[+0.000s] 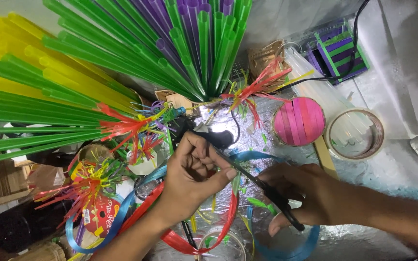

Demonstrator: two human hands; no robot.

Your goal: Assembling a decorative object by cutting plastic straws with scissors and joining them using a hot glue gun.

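Left hand curls into a loose fist just left of the black-handled scissors, its thumb and fingers pinched on a short green plastic straw piece that hangs at the scissor blades. Its forearm comes up from the bottom edge. Right hand sits just right of the scissors, fingers closed through the handle loops, wrist and forearm running off toward the lower right corner. Below the scissors, red and blue plastic ribbon loops lie on the foil-covered table. Up and right of the scissors stand a round disc of pink craft sticks and, beside it, a roll of clear tape. Up and left, fans of long green, yellow and purple straws crowd close. Bare foil shows only to the right of the scissors.
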